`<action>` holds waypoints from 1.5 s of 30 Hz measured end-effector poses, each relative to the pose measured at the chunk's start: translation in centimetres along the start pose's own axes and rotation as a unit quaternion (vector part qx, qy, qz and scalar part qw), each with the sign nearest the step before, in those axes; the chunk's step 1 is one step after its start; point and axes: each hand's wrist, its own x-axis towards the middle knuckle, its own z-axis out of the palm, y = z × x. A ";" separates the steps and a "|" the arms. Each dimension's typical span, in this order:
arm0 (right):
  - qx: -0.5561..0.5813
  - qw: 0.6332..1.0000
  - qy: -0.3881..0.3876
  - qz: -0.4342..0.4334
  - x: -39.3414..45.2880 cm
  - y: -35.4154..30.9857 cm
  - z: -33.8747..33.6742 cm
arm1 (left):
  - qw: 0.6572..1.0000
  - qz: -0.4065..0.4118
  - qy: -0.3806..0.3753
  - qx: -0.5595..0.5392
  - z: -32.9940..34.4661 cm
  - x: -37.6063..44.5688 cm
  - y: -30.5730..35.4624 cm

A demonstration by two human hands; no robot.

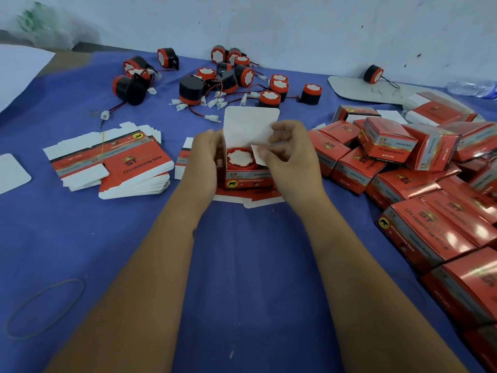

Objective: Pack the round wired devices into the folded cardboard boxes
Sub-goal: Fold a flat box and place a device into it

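A red cardboard box (248, 179) stands open in the middle of the blue table, its white lid flap (250, 125) upright. Inside lies a round red device (240, 159) with a white face up. My left hand (205, 154) grips the box's left side. My right hand (289, 154) pinches the small white side flap (258, 156) at the box's right edge. Several loose round black-and-red wired devices (228, 79) lie scattered beyond the box.
A stack of flat unfolded boxes (113, 162) lies at the left, more flat ones under the open box. Several closed red boxes (419, 189) pile up at the right. A rubber band (44, 308) lies near left. A plastic bottle (473, 88) rests far right.
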 end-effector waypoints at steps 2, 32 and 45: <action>-0.021 0.999 0.029 -0.001 0.1 0.0 0.2 | 0.998 -0.025 -0.023 0.046 -0.5 0.4 0.0; -0.138 0.984 -0.042 -0.105 -0.4 0.5 -1.1 | 0.977 0.138 -0.021 0.164 -2.6 -0.3 -0.7; -0.150 0.970 0.038 -0.190 -0.3 1.2 -0.5 | 0.949 0.204 -0.010 0.240 -2.6 -0.5 -1.0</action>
